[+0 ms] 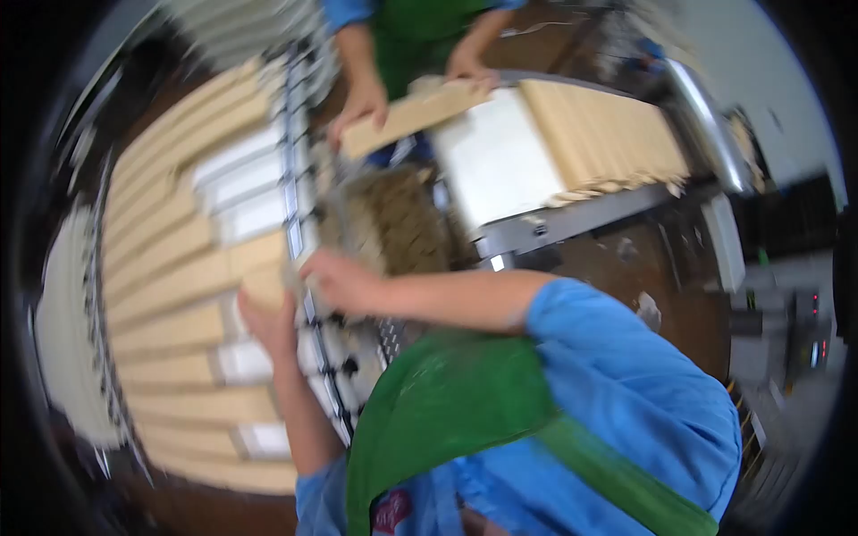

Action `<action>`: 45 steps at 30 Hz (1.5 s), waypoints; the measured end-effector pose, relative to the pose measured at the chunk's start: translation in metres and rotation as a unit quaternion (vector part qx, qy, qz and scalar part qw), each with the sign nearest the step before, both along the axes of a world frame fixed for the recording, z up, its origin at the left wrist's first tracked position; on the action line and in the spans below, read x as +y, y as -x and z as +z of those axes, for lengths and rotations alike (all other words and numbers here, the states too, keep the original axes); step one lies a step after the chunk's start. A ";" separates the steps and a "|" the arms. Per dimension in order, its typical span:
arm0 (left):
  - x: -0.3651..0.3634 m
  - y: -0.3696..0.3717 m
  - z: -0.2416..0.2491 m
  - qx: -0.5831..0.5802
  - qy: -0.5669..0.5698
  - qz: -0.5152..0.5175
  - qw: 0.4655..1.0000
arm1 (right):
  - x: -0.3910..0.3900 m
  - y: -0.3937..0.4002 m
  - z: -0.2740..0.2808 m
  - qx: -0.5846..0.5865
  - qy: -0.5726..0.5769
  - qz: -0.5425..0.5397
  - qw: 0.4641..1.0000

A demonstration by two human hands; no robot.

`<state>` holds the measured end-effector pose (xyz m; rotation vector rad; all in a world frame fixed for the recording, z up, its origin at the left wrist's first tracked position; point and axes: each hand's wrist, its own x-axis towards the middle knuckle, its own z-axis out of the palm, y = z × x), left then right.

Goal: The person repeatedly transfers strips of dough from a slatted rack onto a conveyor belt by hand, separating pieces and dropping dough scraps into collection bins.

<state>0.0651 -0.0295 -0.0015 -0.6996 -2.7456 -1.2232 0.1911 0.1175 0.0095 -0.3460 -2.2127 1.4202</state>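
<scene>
My left hand point(271, 323) is wrapped round the near end of a flat beige strip point(265, 284), blurred by motion, with its thumb toward the rack's rail. My right hand point(347, 284) is closed, its fingertips beside that strip's end and over the metal rail point(293, 170); what they pinch is hidden. Around my left hand, long beige strips point(170, 290) lie side by side in rows on the rack, with white slots point(246, 362) showing between some of them.
Opposite me, a person in a green apron point(416, 40) holds a beige bar point(416, 116) in both hands. Between us sits a bin with brown crumbly contents point(402, 219). To the right, a white-surfaced conveyor point(492, 156) carries closely packed beige sheets point(612, 134) near a metal roller point(710, 125).
</scene>
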 end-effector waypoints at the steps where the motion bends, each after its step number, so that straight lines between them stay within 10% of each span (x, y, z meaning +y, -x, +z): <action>1: -0.006 -0.003 0.012 -0.030 -0.032 -0.004 0.999 | 0.005 -0.006 0.004 -0.012 -0.009 0.000 1.000; 13: -0.048 0.051 -0.010 0.216 0.289 0.112 0.926 | 0.068 -0.052 -0.035 -0.112 0.071 -0.101 0.986; 22: -0.030 0.048 -0.005 0.224 0.228 0.055 0.946 | 0.146 -0.139 -0.061 -0.182 0.122 -0.144 0.965; 25: 0.021 0.027 -0.003 0.216 0.147 -0.025 0.965 | 0.180 -0.210 -0.080 -0.175 0.234 -0.246 0.924; 29: 0.115 -0.014 -0.008 0.225 0.045 -0.150 0.962 | 0.229 -0.320 -0.137 -0.034 0.074 -0.494 0.866; 32: 0.210 -0.059 -0.003 0.181 0.028 -0.266 0.947 | 0.262 -0.375 -0.138 -0.139 -0.006 -0.645 0.751; 35: 0.303 -0.114 -0.009 0.151 0.047 -0.346 0.925 | 0.293 -0.385 -0.116 0.003 0.340 -0.544 0.767; 45: 0.558 -0.220 -0.056 0.134 0.093 -0.496 0.853 | 0.314 -0.384 -0.129 -0.119 0.296 -0.415 0.852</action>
